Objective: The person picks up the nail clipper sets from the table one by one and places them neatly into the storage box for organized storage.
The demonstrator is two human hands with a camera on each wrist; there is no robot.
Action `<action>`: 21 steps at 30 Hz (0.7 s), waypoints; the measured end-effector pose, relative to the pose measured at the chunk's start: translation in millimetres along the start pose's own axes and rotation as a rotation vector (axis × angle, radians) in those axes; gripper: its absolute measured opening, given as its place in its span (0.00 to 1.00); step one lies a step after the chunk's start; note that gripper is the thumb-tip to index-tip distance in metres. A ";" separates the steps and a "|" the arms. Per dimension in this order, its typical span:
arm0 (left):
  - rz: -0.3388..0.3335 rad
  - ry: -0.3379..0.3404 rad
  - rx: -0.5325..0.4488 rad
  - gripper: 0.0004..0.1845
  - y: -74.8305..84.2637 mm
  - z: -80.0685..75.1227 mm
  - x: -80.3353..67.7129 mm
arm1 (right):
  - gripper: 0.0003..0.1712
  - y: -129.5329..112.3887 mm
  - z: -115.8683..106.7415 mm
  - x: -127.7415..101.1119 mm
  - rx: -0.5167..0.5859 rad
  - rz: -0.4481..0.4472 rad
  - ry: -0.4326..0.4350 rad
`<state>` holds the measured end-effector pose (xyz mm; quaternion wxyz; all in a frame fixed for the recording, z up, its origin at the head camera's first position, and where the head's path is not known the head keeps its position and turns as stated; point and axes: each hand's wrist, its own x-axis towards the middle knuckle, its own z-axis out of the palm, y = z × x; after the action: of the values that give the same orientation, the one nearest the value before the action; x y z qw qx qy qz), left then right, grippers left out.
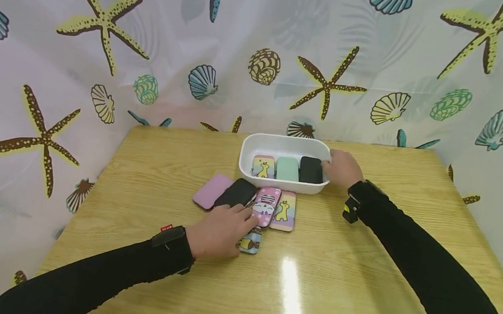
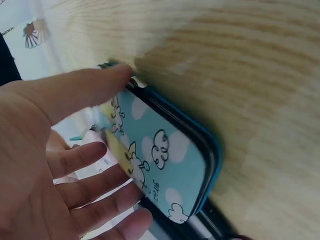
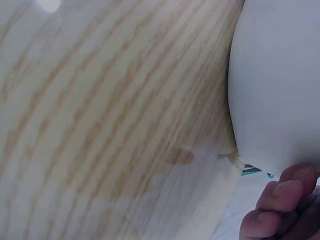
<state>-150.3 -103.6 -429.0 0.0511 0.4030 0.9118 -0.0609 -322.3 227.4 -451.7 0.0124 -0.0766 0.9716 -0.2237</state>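
Starting at the left of the desk (image 1: 151,178), a lilac case (image 1: 210,191) and a black case (image 1: 237,192) lie fanned side by side, overlapping a pink cartoon case (image 1: 267,207) and a rainbow giraffe case (image 1: 285,211), a loose pile that leaves each one easy to pick off.

The left hand (image 1: 220,231) lies over the pile's near edge with fingers spread and fairly straight; its tips reach toward the pink case at about 1 o'clock. Under its palm sits a blue cloud-print case (image 2: 167,162), thumb tip touching one end, not yet gripped. Most of that case is hidden in the head view.

Further right, at 12 o'clock from the pile, a white tub (image 1: 252,149) holds three cases standing on edge in a row, packed upright to save room. The right hand (image 1: 342,168) curls round the tub's right rim, seemingly steadying it. The wrist view shows only fingertips (image 3: 280,192) and blurred white wall, so the grip's depth is unclear.
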 end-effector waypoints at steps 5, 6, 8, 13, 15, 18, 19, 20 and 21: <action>-0.002 -0.013 0.000 0.32 2.3 2.7 -0.5 | 0.23 4.8 2.7 3.2 -0.009 0.003 0.001; 0.000 -0.010 0.006 0.32 2.6 2.8 -0.5 | 0.23 5.4 3.1 3.6 -0.009 0.002 0.003; 0.003 -0.003 0.012 0.32 3.0 4.0 -0.3 | 0.23 6.4 3.9 3.2 -0.004 0.000 0.007; -0.016 0.025 -0.034 0.35 3.0 7.0 1.0 | 0.24 2.3 2.2 -0.3 0.012 0.003 -0.003; -0.033 0.038 -0.071 0.36 3.6 6.6 2.8 | 0.24 -0.3 0.6 -2.2 0.010 0.008 -0.008; -0.063 0.079 -0.127 0.36 5.2 4.0 6.9 | 0.24 -1.8 -1.4 -4.1 0.004 0.013 -0.009; -0.073 0.094 -0.144 0.36 5.6 2.5 8.5 | 0.24 -2.0 -1.9 -4.5 0.004 0.014 -0.009; -0.086 0.107 -0.163 0.36 6.2 0.6 10.1 | 0.24 -1.9 -2.4 -4.7 0.006 0.016 -0.010; -0.100 0.125 -0.176 0.37 6.3 -0.5 12.4 | 0.24 -1.8 -2.9 -5.0 0.009 0.016 -0.011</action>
<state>-153.9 -90.3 -430.7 0.0264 0.3540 0.9339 0.0423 -317.3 227.8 -448.3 0.0201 -0.0699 0.9710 -0.2276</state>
